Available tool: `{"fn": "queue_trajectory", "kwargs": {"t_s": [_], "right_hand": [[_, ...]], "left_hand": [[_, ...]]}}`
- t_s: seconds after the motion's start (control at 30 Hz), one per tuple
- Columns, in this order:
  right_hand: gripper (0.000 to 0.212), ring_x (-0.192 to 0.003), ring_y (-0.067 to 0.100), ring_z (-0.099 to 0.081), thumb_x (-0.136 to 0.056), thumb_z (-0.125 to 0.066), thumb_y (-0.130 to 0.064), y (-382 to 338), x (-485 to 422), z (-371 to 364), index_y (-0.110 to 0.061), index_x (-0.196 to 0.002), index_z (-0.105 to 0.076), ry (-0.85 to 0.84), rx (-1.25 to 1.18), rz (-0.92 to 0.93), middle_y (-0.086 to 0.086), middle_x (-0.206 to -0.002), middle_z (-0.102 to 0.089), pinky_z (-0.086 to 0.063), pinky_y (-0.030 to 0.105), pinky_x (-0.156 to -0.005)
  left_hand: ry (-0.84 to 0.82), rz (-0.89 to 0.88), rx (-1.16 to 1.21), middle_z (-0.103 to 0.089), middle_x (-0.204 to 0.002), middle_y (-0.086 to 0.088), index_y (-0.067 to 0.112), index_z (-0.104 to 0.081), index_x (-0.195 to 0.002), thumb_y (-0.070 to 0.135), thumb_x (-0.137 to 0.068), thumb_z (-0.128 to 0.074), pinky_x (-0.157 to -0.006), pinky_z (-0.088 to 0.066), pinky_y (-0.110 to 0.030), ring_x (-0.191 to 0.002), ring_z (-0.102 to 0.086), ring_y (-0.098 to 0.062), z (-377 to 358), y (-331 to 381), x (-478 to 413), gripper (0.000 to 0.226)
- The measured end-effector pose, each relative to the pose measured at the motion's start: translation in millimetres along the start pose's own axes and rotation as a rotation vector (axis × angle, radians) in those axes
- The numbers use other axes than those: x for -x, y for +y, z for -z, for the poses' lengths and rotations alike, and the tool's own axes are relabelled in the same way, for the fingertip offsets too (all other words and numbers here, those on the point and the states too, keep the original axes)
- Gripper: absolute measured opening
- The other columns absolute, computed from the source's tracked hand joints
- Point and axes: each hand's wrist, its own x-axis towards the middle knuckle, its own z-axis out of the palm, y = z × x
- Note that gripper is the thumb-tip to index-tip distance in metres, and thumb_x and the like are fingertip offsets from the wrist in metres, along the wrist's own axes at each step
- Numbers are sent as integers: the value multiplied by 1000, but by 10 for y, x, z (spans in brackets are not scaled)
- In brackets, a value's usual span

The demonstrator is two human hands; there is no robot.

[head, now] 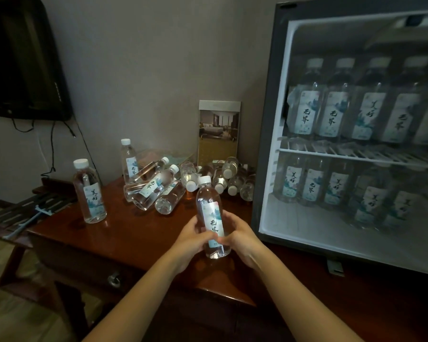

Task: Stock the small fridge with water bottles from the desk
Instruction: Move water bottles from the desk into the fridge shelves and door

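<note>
A clear water bottle (210, 213) with a white cap and a pale label stands nearly upright above the dark wooden desk (134, 233). My left hand (192, 239) grips its lower part from the left, and my right hand (237, 239) grips it from the right. The small fridge (269, 144) stands open on the right; several bottles fill its upper shelf (356, 157) and several more stand on its floor. A heap of bottles (183, 183) lies on the desk by the wall. Two bottles stand upright, one at the left (89, 193) and one behind the heap (128, 160).
A framed hotel picture card (218, 130) leans on the wall behind the heap. A dark television (22, 60) hangs at top left with cables dangling. A slatted luggage rack (22, 215) sits left of the desk. The desk drawer has a ring pull (114, 280).
</note>
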Motion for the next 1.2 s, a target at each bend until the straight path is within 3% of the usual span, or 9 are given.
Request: {"fn": "queue_trajectory", "kwargs": {"t_s": [0.2,0.37,0.5,0.6,0.7,0.77,0.9,1.03,1.2], "right_hand": [[77,-116,22,-54,-79,-55,15,-103,348,71,-35,-135,-41,-12,118,53,3,-124,-57,-53,38,-86],[80,-113,20,-59,-75,-58,16,-189,650,420,-31,-137,-42,71,108,161,2,-125,-59,-55,33,-84],[67,-107,9,-60,-76,-66,9,-229,869,775,-33,-124,-46,188,89,263,-6,-120,-61,-55,24,-82],[59,-103,-1,-57,-77,-65,8,-249,965,1049,-31,-117,-46,311,120,302,-12,-112,-60,-51,13,-76],[56,-109,10,-58,-81,-61,8,-265,976,1319,-21,-127,-47,433,130,300,-4,-117,-60,-51,19,-79],[55,-114,15,-57,-84,-59,6,-289,953,1478,-18,-132,-48,487,145,306,0,-122,-60,-53,20,-78],[56,-114,8,-51,-87,-55,4,-388,930,1677,-22,-135,-42,577,204,298,-9,-126,-53,-46,21,-88],[57,-110,0,-43,-88,-58,-1,-341,872,1838,-22,-137,-37,620,237,305,-19,-115,-44,-38,18,-94],[51,-88,-16,-47,-87,-60,-3,-317,722,1992,-40,-116,-40,692,222,343,-34,-98,-48,-43,1,-70]], "left_hand": [[13,-77,-3,-66,-105,-1,24,-45,-125,-4,-79,-61,-78,-54,-28,-97,-65,-13,-200,-24,232,56],[-57,-206,-37,-68,-107,-3,23,-50,-123,-7,-80,-59,-87,-54,-37,-100,-66,-15,-584,113,260,53],[-177,-306,-65,-65,-111,5,26,-46,-126,-5,-79,-64,-76,-53,-21,-99,-64,-5,-1017,231,168,59],[-240,-312,-66,-59,-116,13,31,-41,-129,-2,-77,-69,-88,-50,-24,-107,-57,-2,-1361,255,14,67],[-302,-272,-105,-50,-131,12,34,-27,-140,8,-81,-68,-105,-40,-35,-123,-47,-8,-1680,284,-174,76],[-319,-265,-136,-45,-140,6,31,-23,-144,10,-84,-66,-108,-37,-39,-129,-42,-13,-1870,316,-313,77],[-352,-297,-170,-51,-132,6,26,-31,-141,8,-85,-62,-92,-44,-20,-117,-49,-6,-2169,348,-535,67],[-372,-268,-136,-56,-128,3,24,-35,-139,5,-85,-60,-97,-46,-29,-114,-54,-9,-2348,271,-730,63],[-353,-268,-90,-59,-125,1,24,-41,-136,3,-86,-54,-83,-47,-18,-112,-56,-7,-2500,233,-934,55]]}}
